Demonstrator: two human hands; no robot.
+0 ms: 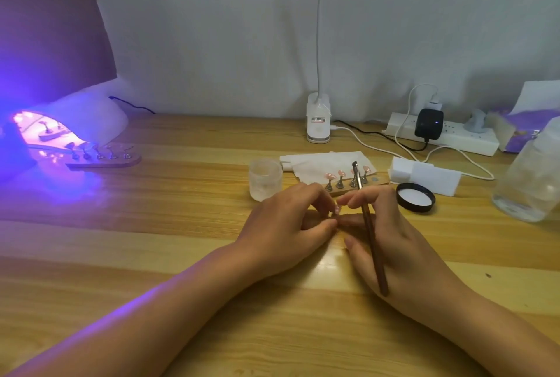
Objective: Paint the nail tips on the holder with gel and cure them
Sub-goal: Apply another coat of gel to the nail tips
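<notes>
pinching a small tip (337, 210) in the curled left hand (288, 225), just before the holder (381, 180) | gripping the brush (368, 225) in the right hand (394, 243), fingertips (342, 200) touching that tip, bristles pointing up | showing four others on the holder's stands, between jar (265, 178) and lid (415, 197) | lighting a second holder (103, 160) violet with the lamp (91, 122), far left

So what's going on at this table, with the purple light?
A person is working on fake nails. The right hand holds a brush, and the left hand seems to pinch one small nail tip. Just behind the hands, a wooden holder carries more tips on little stands. Over on the left, a second holder sticks out of a lamp glowing purple.
</notes>
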